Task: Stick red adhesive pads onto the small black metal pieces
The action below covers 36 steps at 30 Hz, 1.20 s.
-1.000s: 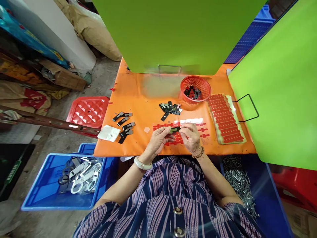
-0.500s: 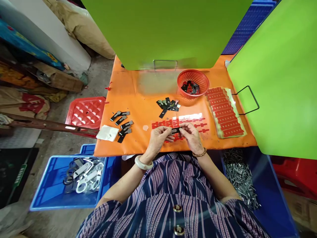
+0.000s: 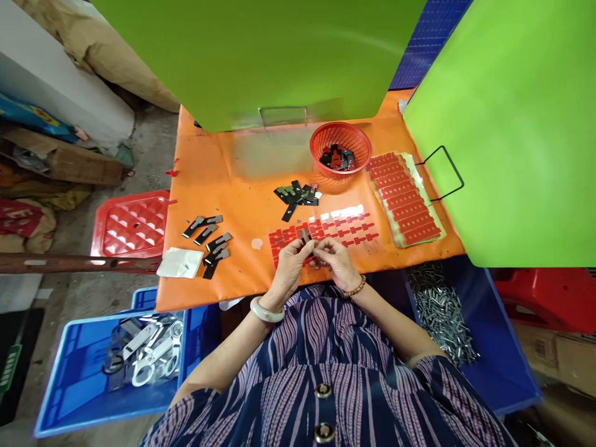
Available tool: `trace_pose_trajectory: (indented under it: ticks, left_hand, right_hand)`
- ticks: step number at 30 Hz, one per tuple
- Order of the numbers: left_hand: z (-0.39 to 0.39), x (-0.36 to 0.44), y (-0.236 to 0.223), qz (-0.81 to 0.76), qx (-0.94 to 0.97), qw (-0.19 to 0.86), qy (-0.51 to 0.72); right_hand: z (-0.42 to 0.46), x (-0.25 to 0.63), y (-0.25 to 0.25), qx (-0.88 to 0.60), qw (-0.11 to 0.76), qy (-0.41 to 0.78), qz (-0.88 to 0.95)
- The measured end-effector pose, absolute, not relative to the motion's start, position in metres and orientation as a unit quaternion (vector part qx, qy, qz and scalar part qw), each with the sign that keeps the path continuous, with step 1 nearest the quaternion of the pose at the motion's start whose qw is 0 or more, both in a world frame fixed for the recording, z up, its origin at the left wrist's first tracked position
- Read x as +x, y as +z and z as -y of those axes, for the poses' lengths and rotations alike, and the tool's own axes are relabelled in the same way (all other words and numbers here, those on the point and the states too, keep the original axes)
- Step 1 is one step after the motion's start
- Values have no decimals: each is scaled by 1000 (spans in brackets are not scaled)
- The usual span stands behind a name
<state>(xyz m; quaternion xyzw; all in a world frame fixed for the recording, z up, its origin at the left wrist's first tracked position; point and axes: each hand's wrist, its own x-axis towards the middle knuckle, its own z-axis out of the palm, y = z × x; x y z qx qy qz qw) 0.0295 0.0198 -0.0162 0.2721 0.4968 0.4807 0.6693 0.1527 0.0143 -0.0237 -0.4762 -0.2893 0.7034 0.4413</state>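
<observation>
My left hand [image 3: 288, 267] and my right hand [image 3: 336, 261] meet over the near edge of the orange table [image 3: 242, 167], fingers pinched together on a small dark metal piece [image 3: 306, 239]. Under them lies a sheet of red T-shaped stickers [image 3: 347, 226]. A loose pile of dark metal pieces [image 3: 298, 195] sits just beyond. A row of similar pieces [image 3: 209, 239] lies to the left by a white paper square [image 3: 179, 263].
A red basket [image 3: 341, 149] with dark and red parts stands at the back. Stacked red sticker sheets [image 3: 403, 198] lie to the right. Green screens [image 3: 261, 56] wall the back and right. Blue crates hold metal clips [image 3: 144, 357] at left and small metal pins [image 3: 440, 310] at right. A red stool [image 3: 133, 223] stands at left.
The view has swung right and down, so everything sits further left in frame. Both hands drew slightly closer to the table's near edge, still pinching the small piece between them.
</observation>
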Motion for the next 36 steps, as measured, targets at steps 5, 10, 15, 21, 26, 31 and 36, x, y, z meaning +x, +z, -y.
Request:
trace_pose_trajectory:
  ticks: [5,10,15,21,26,31,36]
  left_hand:
    - [-26,24,-26,-521,267,661,469]
    - [-30,22,-35,-554,284,657,425]
    - [-31,26,-46,-561,299,665,391]
    - [-29,31,-53,-561,313,674,365]
    - [-27,33,-55,-561,285,690,358]
    - [-26,35,-56,-560,272,697,355]
    - [-25,35,-59,-561,275,690,367]
  right_hand:
    - [-4,174,-28,-534,359,532,550]
    - [1,218,-46,-635,343,303,622]
    - [5,233,-58,-662,322,228,637]
    - [6,216,-64,-654,285,220,666]
    - [4,211,-67,-673,251,205,665]
    - [-5,216,-67,-675,232,218,665]
    - [-5,218,-68,-662,235,221,676]
